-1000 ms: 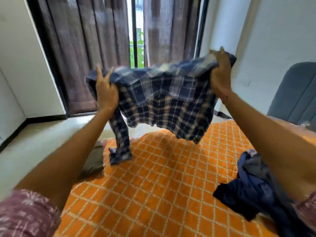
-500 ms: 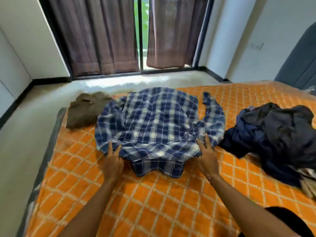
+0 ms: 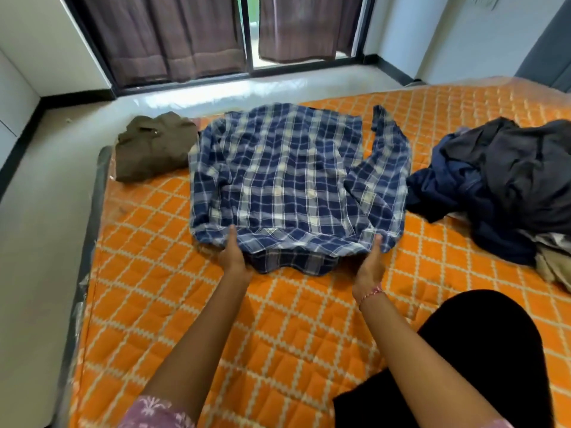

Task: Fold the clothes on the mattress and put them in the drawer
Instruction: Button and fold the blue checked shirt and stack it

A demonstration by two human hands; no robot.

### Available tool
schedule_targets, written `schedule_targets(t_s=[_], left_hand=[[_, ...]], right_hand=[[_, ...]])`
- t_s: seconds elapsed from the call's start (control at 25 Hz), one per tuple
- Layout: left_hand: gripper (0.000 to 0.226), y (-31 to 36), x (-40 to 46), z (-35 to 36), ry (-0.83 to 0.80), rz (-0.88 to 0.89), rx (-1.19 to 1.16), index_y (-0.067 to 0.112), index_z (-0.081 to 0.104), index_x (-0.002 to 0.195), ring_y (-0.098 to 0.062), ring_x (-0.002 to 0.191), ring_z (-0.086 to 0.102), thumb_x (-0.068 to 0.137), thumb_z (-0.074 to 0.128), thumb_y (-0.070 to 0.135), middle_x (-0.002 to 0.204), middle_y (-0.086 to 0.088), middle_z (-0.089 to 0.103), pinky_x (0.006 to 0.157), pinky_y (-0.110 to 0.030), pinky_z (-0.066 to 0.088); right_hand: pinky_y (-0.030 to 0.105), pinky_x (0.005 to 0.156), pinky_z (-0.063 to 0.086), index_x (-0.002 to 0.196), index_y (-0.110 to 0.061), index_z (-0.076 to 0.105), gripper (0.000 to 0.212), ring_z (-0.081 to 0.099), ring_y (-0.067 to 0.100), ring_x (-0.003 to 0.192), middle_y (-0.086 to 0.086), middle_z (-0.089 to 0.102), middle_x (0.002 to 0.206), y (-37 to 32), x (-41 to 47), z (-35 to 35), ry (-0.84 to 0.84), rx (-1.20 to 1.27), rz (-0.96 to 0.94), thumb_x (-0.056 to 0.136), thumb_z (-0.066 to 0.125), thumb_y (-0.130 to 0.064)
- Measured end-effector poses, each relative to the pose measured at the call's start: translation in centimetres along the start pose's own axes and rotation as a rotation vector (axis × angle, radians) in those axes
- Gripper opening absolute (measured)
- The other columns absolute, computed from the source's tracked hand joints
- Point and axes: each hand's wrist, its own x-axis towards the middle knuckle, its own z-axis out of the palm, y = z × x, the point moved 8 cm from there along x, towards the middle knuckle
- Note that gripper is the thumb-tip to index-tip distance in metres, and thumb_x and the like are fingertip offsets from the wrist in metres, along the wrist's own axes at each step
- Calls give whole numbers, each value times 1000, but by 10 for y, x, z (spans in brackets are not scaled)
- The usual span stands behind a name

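Plaid cotton shirt, blue and white: laid flat for folding.
Fingers of left hand (image 3: 234, 257) and right hand (image 3: 370, 263) pinch the shirt (image 3: 287, 180) collar edge; held aloft a second ago, it now lies spread on the orange quilted mattress (image 3: 278, 335), between olive folded garment (image 3: 151, 149) and dark unfolded pile (image 3: 509, 180).

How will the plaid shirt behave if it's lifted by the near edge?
The plaid shirt would probably sag limply, since it lies wrinkled and flat on the mattress. Its right sleeve, lying loosely curved, would likely dangle. It looks thin, so probably light.
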Motion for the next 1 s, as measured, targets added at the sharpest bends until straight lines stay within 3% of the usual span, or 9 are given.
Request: schedule_targets(t_s=[0.12,0.24,0.32,0.4,0.48,0.72,0.84,0.92,1.0], left_hand=[[19,2,0,14,-48,120,397,3,56,93,-32,94,59,90,64,19,96,-14,62,83,-42,52],[29,11,-4,5,-38,330,503,13,46,68,-23,75,51,95,56,18,70,-5,49,69,-37,43],[21,-5,-2,-13,-39,249,418,11,53,80,-25,82,55,97,53,22,78,-4,55,77,-43,48],[18,-34,2,-30,-40,48,304,6,58,102,-30,93,61,97,54,22,96,-9,64,86,-45,52],[30,-46,1,-34,-94,-10,357,1,56,116,-33,101,62,91,62,15,110,-15,65,90,-47,52],[72,-45,-48,-48,-52,320,836,7,27,141,-37,123,50,84,71,11,138,-15,50,99,-45,43],[87,-61,-81,-71,-62,399,984,12,17,145,-34,118,54,80,75,21,137,-14,51,92,-45,49],[97,-54,-93,-75,-15,681,1370,13,12,151,-35,123,47,80,75,34,145,-16,40,90,-48,49],[75,-37,-87,-54,-22,1015,1745,18,24,150,-36,139,27,89,63,38,153,-20,24,108,-53,33]], right_hand=[[39,95,47,123,7,55,61,57,34,113,18,60,124,3,-20,37,-180,-219,9,83,70,-37],[37,76,48,99,6,62,31,61,36,95,13,62,90,-3,-31,29,-84,-310,-99,93,60,-23],[46,83,53,104,7,61,32,62,40,98,18,65,96,16,-26,22,-179,-186,18,95,56,-23],[42,78,56,103,-2,60,21,63,30,91,13,66,99,48,-33,23,-387,-129,323,93,59,-21],[37,80,53,96,-6,59,13,62,22,83,9,66,93,65,-35,18,-486,-251,439,88,63,-15],[28,47,56,86,-8,58,7,62,19,72,5,66,80,69,-34,-26,-475,-650,463,87,65,-9],[26,50,56,82,-9,60,15,64,17,67,5,66,79,76,-48,-62,-565,-987,531,85,70,-21],[24,48,51,76,-8,61,29,65,15,54,5,68,64,54,-50,-74,-603,-1319,423,85,68,-35],[23,46,45,68,-8,58,34,58,16,47,3,62,54,-2,-35,-52,-409,-1533,-124,87,65,-34]])
